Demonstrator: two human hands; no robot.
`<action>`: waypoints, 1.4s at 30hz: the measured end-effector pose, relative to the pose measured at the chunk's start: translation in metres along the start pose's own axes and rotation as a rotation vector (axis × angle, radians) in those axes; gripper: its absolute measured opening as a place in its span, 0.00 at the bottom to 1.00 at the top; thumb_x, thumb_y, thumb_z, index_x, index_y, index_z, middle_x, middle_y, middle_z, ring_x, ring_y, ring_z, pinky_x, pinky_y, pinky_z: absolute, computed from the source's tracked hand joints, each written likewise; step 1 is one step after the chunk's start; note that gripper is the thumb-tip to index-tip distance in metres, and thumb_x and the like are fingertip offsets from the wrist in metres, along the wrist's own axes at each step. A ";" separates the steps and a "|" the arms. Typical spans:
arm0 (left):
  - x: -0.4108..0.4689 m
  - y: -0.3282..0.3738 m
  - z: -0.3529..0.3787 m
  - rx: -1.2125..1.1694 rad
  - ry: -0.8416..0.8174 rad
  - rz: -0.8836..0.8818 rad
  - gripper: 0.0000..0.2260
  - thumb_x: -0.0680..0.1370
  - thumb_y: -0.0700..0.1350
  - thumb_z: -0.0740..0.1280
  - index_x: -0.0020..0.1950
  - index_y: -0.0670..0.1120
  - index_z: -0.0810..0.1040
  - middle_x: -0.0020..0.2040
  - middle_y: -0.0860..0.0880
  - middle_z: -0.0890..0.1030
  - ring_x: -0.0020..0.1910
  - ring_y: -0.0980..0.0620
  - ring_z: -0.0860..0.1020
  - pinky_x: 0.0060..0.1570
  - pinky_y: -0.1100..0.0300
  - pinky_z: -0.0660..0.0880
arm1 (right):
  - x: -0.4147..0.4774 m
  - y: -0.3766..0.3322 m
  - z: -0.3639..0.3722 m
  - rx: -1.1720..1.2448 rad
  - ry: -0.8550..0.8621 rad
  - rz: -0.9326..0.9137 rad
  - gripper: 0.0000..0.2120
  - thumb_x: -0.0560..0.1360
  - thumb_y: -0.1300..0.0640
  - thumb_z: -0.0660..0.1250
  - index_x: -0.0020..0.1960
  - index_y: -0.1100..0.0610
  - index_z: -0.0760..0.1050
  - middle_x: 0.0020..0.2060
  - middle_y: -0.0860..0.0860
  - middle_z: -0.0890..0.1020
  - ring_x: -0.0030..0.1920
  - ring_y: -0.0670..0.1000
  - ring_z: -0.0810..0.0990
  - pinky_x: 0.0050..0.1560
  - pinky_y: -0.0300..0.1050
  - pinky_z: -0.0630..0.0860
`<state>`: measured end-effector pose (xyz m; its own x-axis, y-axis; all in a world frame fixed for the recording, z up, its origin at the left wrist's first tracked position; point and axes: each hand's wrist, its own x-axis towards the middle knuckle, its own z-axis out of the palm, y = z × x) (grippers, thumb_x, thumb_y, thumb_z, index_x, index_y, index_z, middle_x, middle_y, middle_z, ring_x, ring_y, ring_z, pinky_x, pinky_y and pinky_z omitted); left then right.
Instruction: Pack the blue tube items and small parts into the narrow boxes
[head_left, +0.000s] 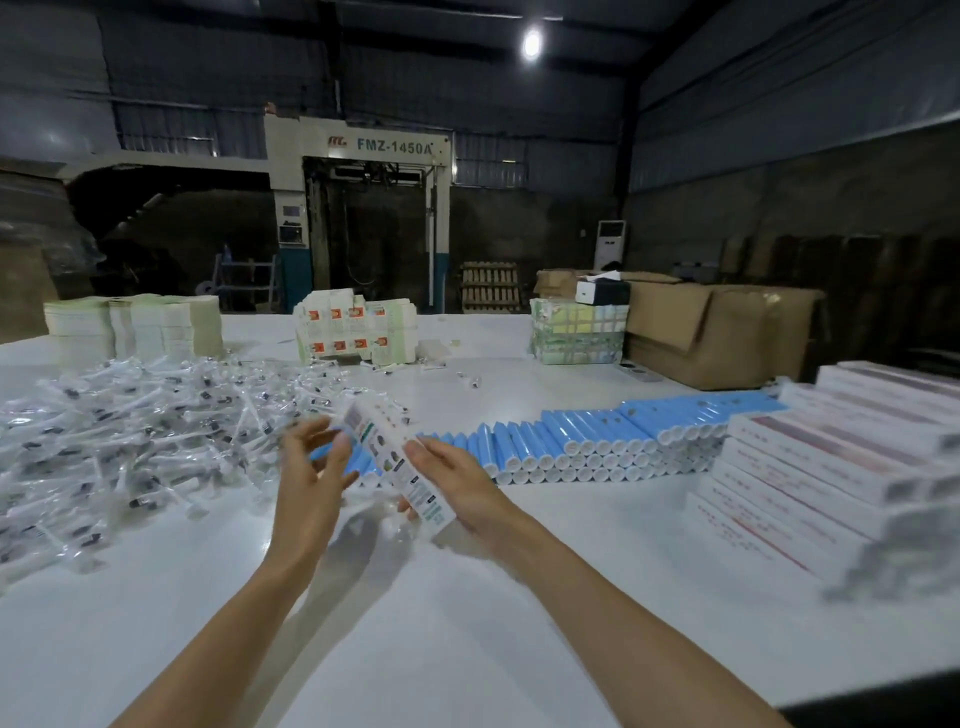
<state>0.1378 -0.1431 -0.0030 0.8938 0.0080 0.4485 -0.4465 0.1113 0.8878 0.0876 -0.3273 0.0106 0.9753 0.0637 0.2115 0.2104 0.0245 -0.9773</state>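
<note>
A narrow white printed box (395, 457) is held tilted above the white table (467, 623), its far end pointing up and away. My right hand (457, 483) grips its near half from the right side. My left hand (317, 462) is at its far end, fingers spread and touching the box near the top; it looks blurred. A long stacked row of blue tubes (587, 436) with white caps lies behind and to the right. A big heap of small parts in clear plastic bags (135, 431) covers the table on the left.
Stacked filled narrow boxes (831, 467) stand at the right. Piles of flat unfolded cartons (353, 332) and paper stacks (130, 325) sit at the back, with a wrapped bundle (576, 332) and brown cardboard cartons (722, 332) at the back right. A large machine stands beyond the table.
</note>
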 end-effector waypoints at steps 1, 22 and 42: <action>-0.001 -0.003 0.003 0.057 -0.010 0.043 0.16 0.83 0.57 0.67 0.69 0.55 0.72 0.63 0.58 0.78 0.62 0.58 0.80 0.58 0.51 0.81 | -0.004 -0.007 -0.009 -0.080 0.064 -0.028 0.21 0.83 0.44 0.68 0.71 0.53 0.78 0.56 0.55 0.83 0.42 0.53 0.84 0.42 0.43 0.82; -0.017 -0.007 0.022 0.618 -0.387 0.705 0.17 0.81 0.31 0.66 0.54 0.54 0.83 0.59 0.60 0.78 0.59 0.56 0.75 0.59 0.75 0.68 | -0.188 -0.160 -0.319 -1.827 0.904 0.255 0.18 0.82 0.44 0.66 0.68 0.51 0.77 0.61 0.55 0.80 0.61 0.57 0.75 0.61 0.54 0.73; -0.031 0.000 0.022 0.699 -0.426 0.512 0.17 0.82 0.35 0.69 0.55 0.60 0.80 0.52 0.63 0.81 0.51 0.58 0.80 0.46 0.61 0.78 | -0.081 -0.093 -0.169 -1.207 0.676 -0.199 0.05 0.81 0.59 0.66 0.51 0.53 0.80 0.43 0.47 0.83 0.44 0.49 0.78 0.45 0.47 0.75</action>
<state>0.1086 -0.1657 -0.0143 0.5548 -0.4853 0.6758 -0.8253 -0.4237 0.3732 0.0009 -0.5031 0.0822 0.6933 -0.3352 0.6379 -0.0621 -0.9097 -0.4105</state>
